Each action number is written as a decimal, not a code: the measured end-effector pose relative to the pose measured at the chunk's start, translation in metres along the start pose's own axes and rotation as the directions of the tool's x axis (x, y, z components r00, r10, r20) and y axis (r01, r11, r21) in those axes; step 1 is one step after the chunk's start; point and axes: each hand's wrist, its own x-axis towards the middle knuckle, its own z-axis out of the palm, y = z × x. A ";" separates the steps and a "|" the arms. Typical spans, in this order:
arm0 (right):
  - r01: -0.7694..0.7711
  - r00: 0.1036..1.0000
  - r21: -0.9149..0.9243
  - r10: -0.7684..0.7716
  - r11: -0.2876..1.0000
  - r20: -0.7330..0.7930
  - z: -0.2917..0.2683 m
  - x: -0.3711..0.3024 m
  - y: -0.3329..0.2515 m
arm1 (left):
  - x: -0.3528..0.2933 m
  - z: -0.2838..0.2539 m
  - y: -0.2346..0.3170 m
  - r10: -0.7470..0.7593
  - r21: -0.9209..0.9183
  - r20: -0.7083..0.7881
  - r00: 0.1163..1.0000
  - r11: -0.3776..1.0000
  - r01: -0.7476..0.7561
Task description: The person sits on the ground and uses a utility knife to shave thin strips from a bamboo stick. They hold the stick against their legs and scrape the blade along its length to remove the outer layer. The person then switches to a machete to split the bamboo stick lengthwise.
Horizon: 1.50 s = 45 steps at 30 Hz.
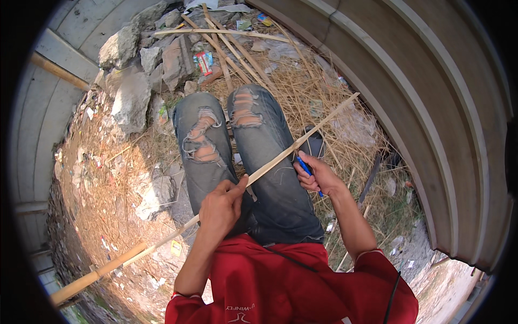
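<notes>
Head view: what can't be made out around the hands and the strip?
All in the head view:
- Left hand: its back hides the finger grip and a stretch of the bamboo strip.
- Blue tool: fingers of the right hand cover part of it; its upper end is too small to tell.
- Bamboo pole: lower-left end cut off by the dark rim.
- Dark object beyond the right hand: partly covered, kind unclear.

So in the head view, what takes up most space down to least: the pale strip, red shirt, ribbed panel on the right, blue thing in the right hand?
1. Ribbed panel
2. Red shirt, probably helped by being near the camera
3. Pale strip, long but thin
4. Blue thing, partly covered
</notes>
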 end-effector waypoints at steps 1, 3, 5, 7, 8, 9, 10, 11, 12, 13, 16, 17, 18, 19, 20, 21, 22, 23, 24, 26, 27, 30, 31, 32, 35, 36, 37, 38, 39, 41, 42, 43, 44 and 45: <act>-0.034 0.999 -0.006 0.034 0.999 0.012 0.005 -0.001 0.001 | 0.000 0.000 0.000 -0.010 -0.002 0.002 1.000 1.000 0.010; 0.063 0.991 -0.163 -0.080 0.985 -0.105 0.007 -0.005 0.002 | 0.001 -0.001 0.002 -0.030 -0.005 0.008 1.000 1.000 0.030; 0.100 0.969 -0.293 -0.160 0.951 -0.187 0.006 -0.010 -0.001 | 0.001 -0.002 0.002 -0.036 -0.006 0.014 0.999 0.999 0.036; 0.089 0.946 -0.388 -0.200 0.917 -0.254 0.005 -0.019 -0.007 | 0.001 -0.003 0.004 -0.045 -0.014 0.018 0.999 0.999 0.045; 0.155 0.935 -0.347 -0.251 0.925 -0.252 0.007 -0.022 -0.007 | 0.002 -0.003 0.005 -0.051 -0.023 0.019 0.999 0.998 0.051; 0.220 0.920 -0.306 -0.302 0.926 -0.252 0.011 -0.024 -0.007 | 0.002 -0.003 0.006 -0.057 -0.031 0.020 0.998 0.998 0.058; 0.286 0.901 -0.265 -0.353 0.921 -0.253 0.013 -0.026 -0.007 | 0.003 -0.004 0.006 -0.057 -0.038 0.024 0.998 0.998 0.058; 0.332 0.885 -0.305 -0.407 0.893 -0.226 0.012 -0.027 -0.008 | 0.003 -0.005 0.006 -0.058 -0.044 0.028 0.998 0.997 0.059; 0.377 0.867 -0.342 -0.458 0.861 -0.197 0.011 -0.028 -0.008 | 0.004 -0.005 0.005 -0.059 -0.051 0.032 0.998 0.997 0.060; 0.421 0.847 -0.377 -0.506 0.825 -0.164 0.011 -0.029 -0.009 | 0.004 -0.005 0.005 -0.050 -0.054 0.028 0.998 0.997 0.052; 0.443 0.818 -0.333 -0.527 0.832 -0.230 0.017 -0.031 -0.010 | 0.005 -0.007 0.006 -0.032 -0.054 0.015 0.999 0.998 0.033; 0.422 0.823 -0.334 -0.511 0.843 -0.249 0.018 -0.031 -0.010 | 0.005 -0.007 0.007 -0.031 -0.048 0.011 0.999 0.998 0.032; 0.401 0.827 -0.334 -0.494 0.853 -0.268 0.019 -0.031 -0.010 | 0.005 -0.008 0.007 -0.030 -0.041 0.007 1.000 0.999 0.031; 0.381 0.829 -0.335 -0.479 0.862 -0.290 0.019 -0.031 -0.010 | 0.005 -0.007 0.007 -0.032 -0.044 0.008 0.999 0.999 0.032; 0.382 0.828 -0.334 -0.479 0.862 -0.292 0.019 -0.031 -0.010 | 0.005 -0.006 0.007 -0.033 -0.046 0.009 0.999 0.998 0.033; 0.383 0.826 -0.332 -0.480 0.862 -0.294 0.018 -0.030 -0.009 | 0.006 -0.006 0.006 -0.034 -0.049 0.010 0.999 0.998 0.035; 0.383 0.826 -0.330 -0.480 0.863 -0.295 0.017 -0.030 -0.008 | 0.006 -0.006 0.007 -0.034 -0.046 0.009 0.999 0.998 0.035; 0.376 0.824 -0.323 -0.473 0.868 -0.312 0.018 -0.029 -0.008 | 0.006 -0.006 0.007 -0.034 -0.043 0.008 0.999 0.998 0.034; 0.370 0.821 -0.315 -0.467 0.874 -0.329 0.018 -0.028 -0.008 | 0.006 -0.006 0.007 -0.034 -0.040 0.007 0.999 0.999 0.034; 0.358 0.821 -0.303 -0.452 0.883 -0.349 0.019 -0.026 -0.006 | 0.006 -0.005 0.006 -0.035 -0.043 0.000 0.999 0.998 0.035; 0.352 0.823 -0.299 -0.445 0.887 -0.353 0.019 -0.025 -0.005 | 0.005 -0.004 0.006 -0.035 -0.044 -0.004 0.999 0.998 0.035; 0.344 0.775 -0.440 -0.515 0.830 -0.366 0.014 -0.018 0.000 | 0.005 -0.001 0.007 -0.026 0.001 -0.018 1.000 1.000 0.026; 0.338 0.750 -0.508 -0.553 0.792 -0.364 0.010 -0.014 0.003 | 0.006 -0.001 0.008 -0.031 0.002 -0.017 0.999 1.000 0.031; 0.319 0.724 -0.587 -0.591 0.744 -0.357 0.005 -0.010 0.005 | 0.006 -0.002 0.009 -0.036 0.003 -0.015 0.999 0.999 0.036; 0.216 0.675 -0.743 -0.647 0.633 -0.355 0.000 -0.001 0.002 | 0.005 -0.002 0.011 -0.046 0.009 -0.009 0.999 0.999 0.047; 0.165 0.677 -0.757 -0.631 0.632 -0.379 0.002 0.000 -0.002 | 0.005 -0.002 0.011 -0.050 0.012 -0.008 0.999 0.999 0.050; 0.110 0.678 -0.766 -0.612 0.633 -0.408 0.005 -0.001 -0.004 | 0.005 -0.002 0.011 -0.051 0.012 -0.009 0.999 0.999 0.051; 0.103 0.668 -0.773 -0.619 0.626 -0.412 0.007 0.001 -0.005 | 0.006 -0.002 0.012 -0.053 0.011 -0.010 0.999 0.999 0.053; 0.096 0.659 -0.780 -0.627 0.618 -0.415 0.009 0.003 -0.006 | 0.005 -0.002 0.012 -0.055 0.011 -0.012 0.998 0.998 0.055; 0.060 0.685 -0.766 -0.584 0.641 -0.436 0.011 0.004 -0.007 | 0.005 -0.002 0.012 -0.060 0.009 -0.017 0.998 0.998 0.060; 0.028 0.718 -0.742 -0.530 0.670 -0.452 0.013 0.004 -0.006 | 0.005 -0.001 0.012 -0.063 0.009 -0.019 0.998 0.998 0.063; -0.009 0.748 -0.716 -0.470 0.698 -0.468 0.014 0.003 -0.003 | 0.005 0.000 0.013 -0.064 0.025 -0.019 0.998 0.998 0.064; 0.016 0.753 -0.716 -0.479 0.698 -0.450 0.017 0.005 0.001 | 0.006 0.001 0.013 -0.064 0.041 -0.019 0.998 0.997 0.065; 0.041 0.758 -0.715 -0.488 0.698 -0.433 0.022 0.008 0.006 | 0.006 0.002 0.013 -0.065 0.057 -0.018 0.998 0.996 0.066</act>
